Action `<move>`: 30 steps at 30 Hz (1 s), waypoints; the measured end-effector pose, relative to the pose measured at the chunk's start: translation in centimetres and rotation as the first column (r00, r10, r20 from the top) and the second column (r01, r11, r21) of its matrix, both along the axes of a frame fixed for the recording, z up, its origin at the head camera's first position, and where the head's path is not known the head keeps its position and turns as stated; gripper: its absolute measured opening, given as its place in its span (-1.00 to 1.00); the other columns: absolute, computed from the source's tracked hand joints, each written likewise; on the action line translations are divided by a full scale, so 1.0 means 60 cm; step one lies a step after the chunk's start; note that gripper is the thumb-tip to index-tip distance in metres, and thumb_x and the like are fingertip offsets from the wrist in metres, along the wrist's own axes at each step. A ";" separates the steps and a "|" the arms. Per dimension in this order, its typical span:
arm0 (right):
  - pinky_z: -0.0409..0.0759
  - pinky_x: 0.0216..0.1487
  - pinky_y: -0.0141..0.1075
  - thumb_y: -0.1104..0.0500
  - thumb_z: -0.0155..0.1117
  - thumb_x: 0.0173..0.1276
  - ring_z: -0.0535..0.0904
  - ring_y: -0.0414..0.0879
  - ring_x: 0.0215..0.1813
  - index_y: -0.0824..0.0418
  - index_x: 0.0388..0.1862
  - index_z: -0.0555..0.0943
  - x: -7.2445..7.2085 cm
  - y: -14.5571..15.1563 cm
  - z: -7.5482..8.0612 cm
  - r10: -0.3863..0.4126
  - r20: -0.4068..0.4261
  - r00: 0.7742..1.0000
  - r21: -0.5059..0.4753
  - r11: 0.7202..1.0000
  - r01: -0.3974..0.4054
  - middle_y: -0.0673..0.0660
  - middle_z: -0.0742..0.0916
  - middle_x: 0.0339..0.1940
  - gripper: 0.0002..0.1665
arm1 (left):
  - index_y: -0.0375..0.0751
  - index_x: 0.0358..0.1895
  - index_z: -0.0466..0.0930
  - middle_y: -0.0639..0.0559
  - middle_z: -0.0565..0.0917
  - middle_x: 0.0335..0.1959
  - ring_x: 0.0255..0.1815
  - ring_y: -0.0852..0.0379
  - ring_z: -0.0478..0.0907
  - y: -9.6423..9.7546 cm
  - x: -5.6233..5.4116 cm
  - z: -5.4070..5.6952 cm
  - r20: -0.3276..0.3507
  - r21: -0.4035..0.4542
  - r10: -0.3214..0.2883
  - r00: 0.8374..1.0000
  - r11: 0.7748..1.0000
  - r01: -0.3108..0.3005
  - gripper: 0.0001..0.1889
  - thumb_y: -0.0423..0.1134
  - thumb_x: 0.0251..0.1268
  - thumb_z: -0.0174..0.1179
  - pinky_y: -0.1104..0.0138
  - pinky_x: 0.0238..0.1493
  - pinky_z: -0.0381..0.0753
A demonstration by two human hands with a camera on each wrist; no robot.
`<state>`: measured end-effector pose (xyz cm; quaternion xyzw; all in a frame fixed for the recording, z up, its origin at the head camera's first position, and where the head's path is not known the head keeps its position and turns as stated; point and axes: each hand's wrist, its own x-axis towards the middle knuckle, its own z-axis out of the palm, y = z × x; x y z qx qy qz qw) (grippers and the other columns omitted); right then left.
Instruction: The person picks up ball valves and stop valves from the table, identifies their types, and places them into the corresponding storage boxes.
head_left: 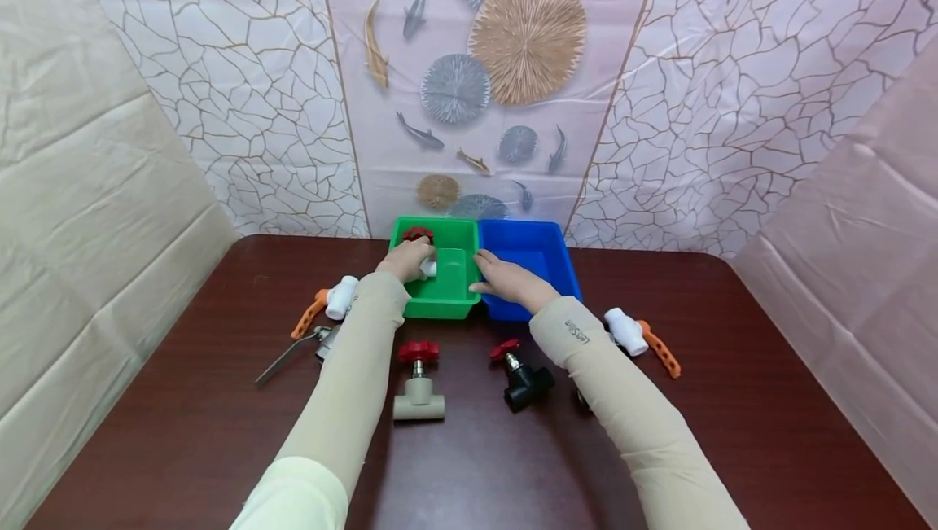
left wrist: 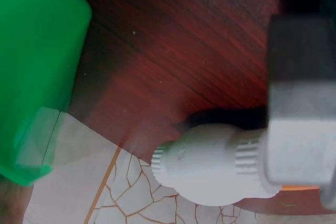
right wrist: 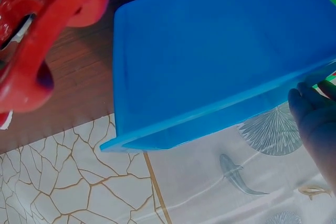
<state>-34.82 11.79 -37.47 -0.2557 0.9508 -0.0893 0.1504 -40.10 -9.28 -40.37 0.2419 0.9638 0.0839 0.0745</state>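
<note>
Left hand (head_left: 406,260) reaches inside the green bin (head_left: 442,310), fingers bent about a white-bodied valve with a red handwheel (head_left: 418,233). It appears to be grasping the valve, though the fingers mask much of it. The valve sits at the bin's left side.

Right hand (head_left: 509,279) — relaxed, grasping nothing — extends over the blue bin (head_left: 570,273), fingertips at the rim where the two bins meet.

Writing: dark lettering (head_left: 576,332) on the right sleeve (head_left: 623,400) reads roughly "Let'sSlim"; no other print legible.

On the bench (head_left: 469,473), nearer the person: grey tee valve (head_left: 419,400) and black tee valve (head_left: 528,387), both red-wheeled. Outward on each side, a white valve with an orange handle — left one (head_left: 341,297), right one (head_left: 625,330). Metal-levered fitting (head_left: 326,339) partly behind the left sleeve (head_left: 355,375).
</note>
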 end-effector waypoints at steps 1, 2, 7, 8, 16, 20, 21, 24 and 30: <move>0.12 0.46 -0.01 -0.02 -0.05 0.49 0.03 0.19 0.52 0.36 0.50 -0.07 0.000 -0.001 0.000 0.001 0.001 1.000 -0.003 1.000 -0.001 0.32 0.00 0.54 -0.19 | -0.18 0.11 0.54 -0.15 0.45 0.15 0.06 -0.12 0.53 -0.001 0.001 -0.001 0.001 -0.002 0.002 1.000 1.000 -0.002 -0.58 -0.38 0.14 0.30 0.16 0.12 0.53; 0.13 0.46 -0.01 -0.02 -0.05 0.49 0.03 0.19 0.52 0.36 0.50 -0.07 0.001 -0.001 0.000 0.004 0.001 1.000 -0.004 1.000 -0.004 0.32 0.00 0.54 -0.19 | -0.18 0.11 0.54 -0.15 0.45 0.15 0.07 -0.12 0.52 -0.001 0.002 -0.001 0.002 -0.005 0.003 1.000 1.000 -0.003 -0.58 -0.38 0.14 0.30 0.16 0.12 0.53; 0.13 0.46 -0.01 -0.03 -0.05 0.49 0.04 0.20 0.52 0.36 0.50 -0.07 0.002 -0.003 -0.002 0.010 -0.001 1.000 -0.005 1.000 -0.010 0.33 0.00 0.54 -0.19 | -0.19 0.13 0.53 -0.15 0.44 0.16 0.09 -0.14 0.50 -0.003 0.005 -0.003 0.012 -0.010 0.011 1.000 1.000 -0.011 -0.58 -0.36 0.15 0.29 0.15 0.14 0.51; 0.13 0.46 -0.01 -0.03 -0.05 0.49 0.04 0.20 0.52 0.36 0.50 -0.07 0.002 -0.003 -0.003 0.008 -0.002 1.000 -0.005 1.000 -0.008 0.32 0.01 0.54 -0.19 | -0.19 0.13 0.53 -0.15 0.44 0.16 0.10 -0.14 0.49 -0.002 0.004 -0.003 0.014 -0.009 0.011 1.000 1.000 -0.011 -0.58 -0.36 0.15 0.29 0.14 0.15 0.51; 0.11 0.47 -0.01 -0.02 -0.06 0.50 -0.01 0.18 0.53 0.34 0.51 -0.09 0.001 0.000 -0.003 -0.009 0.006 1.000 -0.009 1.000 0.009 0.30 -0.02 0.55 -0.19 | -0.17 0.16 0.51 -0.16 0.43 0.17 0.11 -0.13 0.48 0.002 0.001 0.002 0.034 -0.021 0.018 0.999 1.000 -0.018 -0.59 -0.37 0.22 0.23 0.13 0.14 0.51; 0.10 0.48 -0.02 -0.02 -0.07 0.50 -0.02 0.18 0.54 0.35 0.51 -0.09 0.001 -0.001 -0.001 0.000 0.006 1.000 0.001 1.000 0.000 0.32 -0.01 0.54 -0.19 | -0.16 0.20 0.49 -0.17 0.43 0.19 0.12 -0.12 0.48 0.002 0.002 0.004 0.054 -0.031 0.017 0.998 0.999 -0.015 -0.60 -0.37 0.29 0.16 0.12 0.16 0.49; 0.09 0.48 -0.02 -0.02 -0.06 0.50 -0.03 0.18 0.54 0.36 0.50 -0.08 0.001 -0.001 -0.002 0.002 0.006 1.000 0.001 1.000 -0.002 0.32 -0.01 0.54 -0.19 | -0.16 0.21 0.48 -0.17 0.43 0.20 0.13 -0.11 0.48 0.002 0.002 0.004 0.058 -0.032 0.017 0.998 0.999 -0.015 -0.60 -0.37 0.30 0.15 0.12 0.16 0.49; 0.09 0.48 -0.03 -0.02 -0.07 0.50 -0.03 0.17 0.54 0.36 0.50 -0.08 0.000 -0.001 -0.004 0.000 0.007 1.000 0.002 1.000 0.000 0.31 -0.01 0.54 -0.19 | -0.16 0.20 0.49 -0.17 0.42 0.21 0.17 -0.12 0.45 0.002 0.002 0.004 0.055 -0.039 0.012 0.998 0.999 -0.010 -0.61 -0.36 0.31 0.14 0.11 0.20 0.46; 0.08 0.48 -0.02 -0.04 -0.09 0.50 -0.05 0.17 0.54 0.35 0.51 -0.09 -0.003 0.000 -0.002 0.001 0.019 1.000 0.000 1.000 -0.001 0.30 -0.02 0.55 -0.19 | -0.12 0.21 0.49 -0.17 0.39 0.25 0.19 -0.13 0.43 0.001 0.003 0.010 0.044 -0.059 0.036 0.998 0.998 -0.033 -0.63 -0.38 0.35 0.08 0.11 0.19 0.47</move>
